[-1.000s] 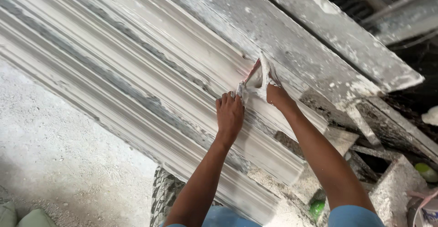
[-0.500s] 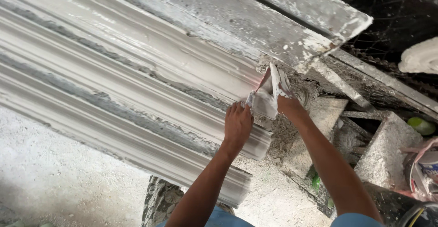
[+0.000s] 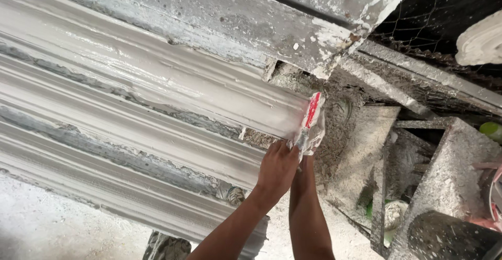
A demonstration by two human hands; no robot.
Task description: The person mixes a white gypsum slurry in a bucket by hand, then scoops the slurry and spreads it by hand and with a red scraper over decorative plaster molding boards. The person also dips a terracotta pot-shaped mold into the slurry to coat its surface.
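The plaster moulding (image 3: 157, 108), long and ribbed, runs across my view from the upper left down toward the right, and its end sits just above my hands. That long axis matters here: the wet white profile stretches away to the left, while everything I'm holding is crowded at the right-hand end. My left hand (image 3: 277, 168) is in front, fingers closed round the lower part of the red-and-white scraper (image 3: 311, 124), whose blade stands up against the end face of the moulding. My right hand is mostly hidden behind the left; I can see its forearm rising to the same spot, but I cannot tell whether it's closed on the tool. So both hands are together, the left plainly the nearer one. Beyond the end lies rough grey rubble (image 3: 366, 150), and wire mesh (image 3: 439, 14) at the top right.
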